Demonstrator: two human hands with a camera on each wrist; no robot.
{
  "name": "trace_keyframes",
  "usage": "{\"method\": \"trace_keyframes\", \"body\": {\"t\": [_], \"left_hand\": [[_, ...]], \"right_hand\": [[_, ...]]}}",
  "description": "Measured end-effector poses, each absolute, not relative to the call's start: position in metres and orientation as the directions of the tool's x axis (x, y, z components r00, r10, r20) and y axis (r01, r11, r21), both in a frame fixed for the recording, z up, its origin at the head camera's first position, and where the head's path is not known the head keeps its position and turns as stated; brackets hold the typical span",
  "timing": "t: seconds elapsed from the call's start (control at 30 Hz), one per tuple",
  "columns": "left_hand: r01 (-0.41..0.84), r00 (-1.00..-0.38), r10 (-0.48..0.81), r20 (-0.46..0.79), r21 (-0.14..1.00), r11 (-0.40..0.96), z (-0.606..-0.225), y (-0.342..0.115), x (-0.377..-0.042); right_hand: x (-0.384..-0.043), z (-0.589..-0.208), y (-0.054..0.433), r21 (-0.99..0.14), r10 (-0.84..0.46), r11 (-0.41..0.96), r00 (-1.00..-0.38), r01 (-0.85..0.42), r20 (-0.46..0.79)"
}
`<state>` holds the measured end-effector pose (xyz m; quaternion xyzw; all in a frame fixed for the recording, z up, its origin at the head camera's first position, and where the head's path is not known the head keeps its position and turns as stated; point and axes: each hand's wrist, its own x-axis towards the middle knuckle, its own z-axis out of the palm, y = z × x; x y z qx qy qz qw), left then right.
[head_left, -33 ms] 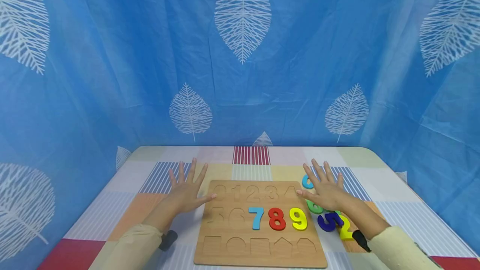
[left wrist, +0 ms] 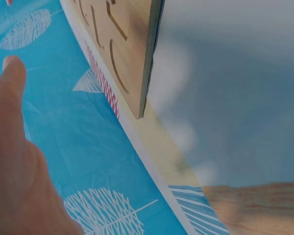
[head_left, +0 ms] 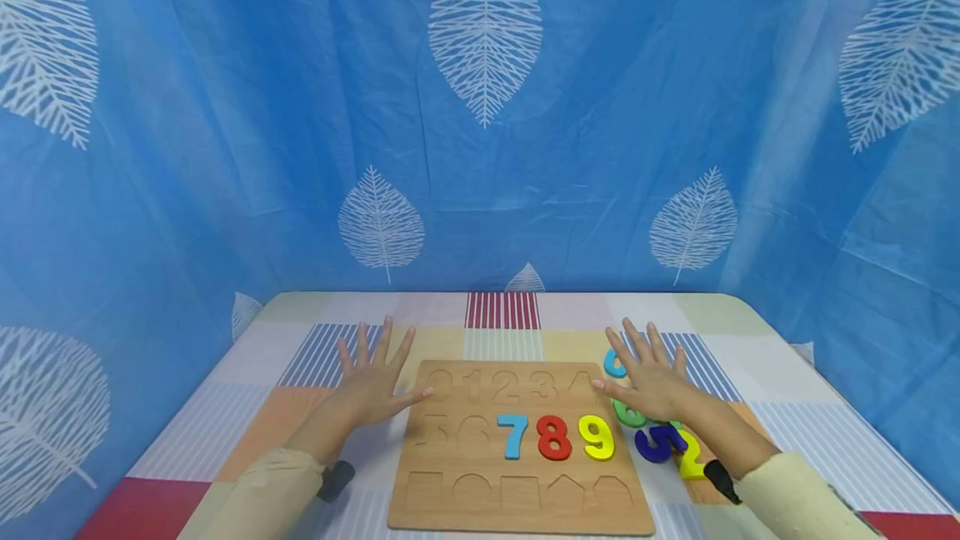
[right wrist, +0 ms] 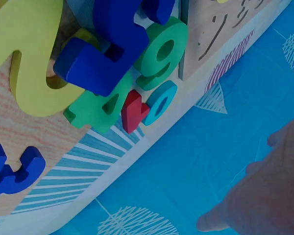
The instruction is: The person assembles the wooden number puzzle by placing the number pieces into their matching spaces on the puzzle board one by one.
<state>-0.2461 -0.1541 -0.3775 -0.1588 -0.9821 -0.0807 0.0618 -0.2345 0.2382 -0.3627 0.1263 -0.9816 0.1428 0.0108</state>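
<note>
My left hand [head_left: 371, 390], fingers spread and straight, hovers by the left edge of a wooden number puzzle board [head_left: 465, 515] and holds nothing. The right hand [head_left: 658, 388] is spread likewise over the board's right edge, its thumb overlapping the upper right corner in the head view. On the board's middle row sit a light blue 7 [head_left: 513, 435], a red 8 [head_left: 553, 450] and a yellow 9 [head_left: 606, 450]. Below the right hand lie a green 6 [right wrist: 179, 39], a dark blue 5 [right wrist: 108, 63] and a yellow 2 [right wrist: 34, 93], partly overlapping.
Also loose on the right are a green 4 [right wrist: 90, 110], a red 1 [right wrist: 131, 115], a light blue 0 [right wrist: 152, 116] and a dark blue 3 [right wrist: 32, 169]. A patchwork-patterned cloth [head_left: 427, 338] covers the table. Behind hangs a blue curtain [head_left: 585, 190] with white leaves.
</note>
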Motion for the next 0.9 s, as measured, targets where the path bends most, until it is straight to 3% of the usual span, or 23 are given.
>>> {"method": "trace_keyframes", "body": {"t": [0.17, 0.47, 0.73, 0.9], "left_hand": [[0.305, -0.951, 0.292, 0.101, 0.167, 0.937, -0.380, -0.154, -0.244], [0.252, -0.938, 0.313, -0.151, 0.324, 0.912, -0.387, -0.169, -0.223], [0.266, -0.901, 0.386, -0.197, 0.453, 0.851, -0.399, -0.169, -0.212], [0.286, -0.885, 0.416, -0.209, 0.461, 0.840, -0.404, -0.167, -0.214]], "right_hand": [[-0.236, -0.367, 0.239, -0.268, -0.262, 0.924, -0.963, -0.271, 0.071], [-0.241, -0.369, 0.245, -0.324, -0.337, 0.889, -0.942, -0.323, 0.014], [-0.244, -0.380, 0.261, -0.377, -0.341, 0.877, -0.939, -0.297, -0.052], [-0.246, -0.385, 0.268, -0.409, -0.333, 0.872, -0.938, -0.268, -0.096]]}}
